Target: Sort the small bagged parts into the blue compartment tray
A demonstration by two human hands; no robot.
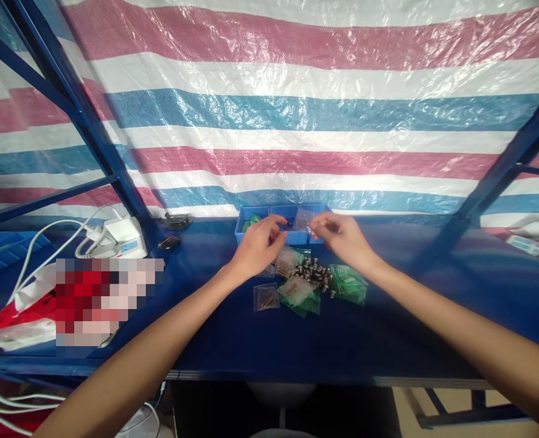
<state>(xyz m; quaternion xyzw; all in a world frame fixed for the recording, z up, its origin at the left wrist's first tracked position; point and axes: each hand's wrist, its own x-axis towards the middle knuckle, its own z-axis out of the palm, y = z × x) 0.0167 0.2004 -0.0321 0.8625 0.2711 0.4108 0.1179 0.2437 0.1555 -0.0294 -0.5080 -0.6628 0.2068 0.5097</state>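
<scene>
Both arms reach forward over a blue table [233, 340]. My left hand [257, 244] is curled, fingertips pinched near the front of a blue compartment tray [246, 214]. My right hand [342, 238] pinches a small clear plastic bag [304, 220] held just above the tray. Below the hands lie a heap of small dark metal parts [314, 272], several green packets [349, 283] and a small clear bag with brass pieces [266, 296].
A white power strip with cables [120, 236] and a dark mouse-like object [168, 243] sit at the left back. A red and white bag [23, 316] lies at the left edge. Blue frame struts [91, 131] rise on both sides before a striped tarp.
</scene>
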